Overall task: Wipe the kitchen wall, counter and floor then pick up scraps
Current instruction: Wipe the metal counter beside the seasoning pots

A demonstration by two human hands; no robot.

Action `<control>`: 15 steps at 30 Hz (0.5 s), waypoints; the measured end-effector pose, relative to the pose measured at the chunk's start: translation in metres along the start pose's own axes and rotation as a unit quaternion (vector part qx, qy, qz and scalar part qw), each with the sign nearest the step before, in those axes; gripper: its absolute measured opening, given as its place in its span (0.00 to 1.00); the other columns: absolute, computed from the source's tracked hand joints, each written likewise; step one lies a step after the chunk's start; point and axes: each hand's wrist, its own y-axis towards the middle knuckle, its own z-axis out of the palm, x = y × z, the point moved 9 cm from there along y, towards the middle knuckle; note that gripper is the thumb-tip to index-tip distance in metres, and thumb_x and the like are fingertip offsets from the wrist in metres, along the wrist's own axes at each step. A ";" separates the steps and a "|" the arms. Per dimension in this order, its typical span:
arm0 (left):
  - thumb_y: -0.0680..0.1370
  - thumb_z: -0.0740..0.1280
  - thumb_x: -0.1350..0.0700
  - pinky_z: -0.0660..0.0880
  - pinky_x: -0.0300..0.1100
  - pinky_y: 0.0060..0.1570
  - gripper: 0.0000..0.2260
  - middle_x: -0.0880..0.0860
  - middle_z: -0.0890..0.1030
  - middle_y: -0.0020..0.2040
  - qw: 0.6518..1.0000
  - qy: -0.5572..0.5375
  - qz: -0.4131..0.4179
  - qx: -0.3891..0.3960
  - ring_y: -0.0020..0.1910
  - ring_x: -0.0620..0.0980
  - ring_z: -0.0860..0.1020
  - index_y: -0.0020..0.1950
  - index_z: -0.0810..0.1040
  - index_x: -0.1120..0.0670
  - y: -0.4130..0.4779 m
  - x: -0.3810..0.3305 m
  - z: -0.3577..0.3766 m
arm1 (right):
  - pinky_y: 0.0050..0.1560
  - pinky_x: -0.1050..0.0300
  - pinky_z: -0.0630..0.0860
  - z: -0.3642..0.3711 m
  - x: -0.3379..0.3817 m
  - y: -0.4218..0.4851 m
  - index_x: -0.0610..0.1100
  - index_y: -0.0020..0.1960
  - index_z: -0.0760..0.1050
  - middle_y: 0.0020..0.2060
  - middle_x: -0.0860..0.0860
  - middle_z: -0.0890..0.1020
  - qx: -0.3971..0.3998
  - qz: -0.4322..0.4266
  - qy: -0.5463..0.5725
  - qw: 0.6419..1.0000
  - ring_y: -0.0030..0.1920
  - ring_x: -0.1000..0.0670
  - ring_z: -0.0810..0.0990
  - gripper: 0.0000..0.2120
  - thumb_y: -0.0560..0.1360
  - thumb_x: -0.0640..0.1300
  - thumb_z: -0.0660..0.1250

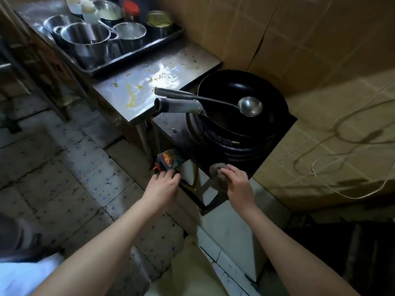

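Note:
My right hand [236,181] holds a brownish scrubbing pad [217,174] against the front edge of the black stove [171,129]. My left hand [163,184] grips the stove's lower front edge, just under a small colourful packet [168,160]. The steel counter [154,82] to the left of the stove carries yellow smears and crumbs. The tiled floor [70,167] is speckled with dirt. The wall [320,60] behind the stove is covered in tan tiles.
A black wok [241,116] sits on the burner with a steel ladle [250,106] across it. A dark tray [132,54] holds several steel pots [87,42] and jars. A cable [352,150] loops over the right-hand wall.

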 end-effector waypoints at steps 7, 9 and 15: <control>0.77 0.62 0.55 0.71 0.48 0.58 0.21 0.55 0.67 0.71 0.999 -0.012 -0.033 0.018 0.65 0.55 0.71 0.70 0.65 0.53 0.012 0.016 0.007 | 0.61 0.47 0.71 0.030 -0.058 0.019 0.48 0.67 0.72 0.69 0.50 0.70 0.035 0.114 -0.048 0.992 0.65 0.43 0.67 0.17 0.79 0.40 0.59; 0.77 0.62 0.55 0.71 0.48 0.59 0.22 0.55 0.67 0.72 0.999 -0.021 -0.040 0.020 0.66 0.55 0.71 0.71 0.65 0.53 0.016 0.018 0.008 | 0.59 0.48 0.72 0.039 -0.058 0.017 0.50 0.70 0.69 0.71 0.52 0.67 0.047 0.119 -0.069 0.989 0.65 0.44 0.66 0.18 0.80 0.45 0.59; 0.79 0.58 0.53 0.68 0.48 0.62 0.22 0.54 0.64 0.73 0.996 -0.043 -0.057 0.049 0.67 0.55 0.68 0.73 0.63 0.52 0.027 0.019 0.014 | 0.59 0.49 0.73 0.069 -0.026 0.029 0.49 0.70 0.68 0.72 0.51 0.66 0.086 0.103 -0.030 0.991 0.64 0.43 0.66 0.19 0.80 0.45 0.59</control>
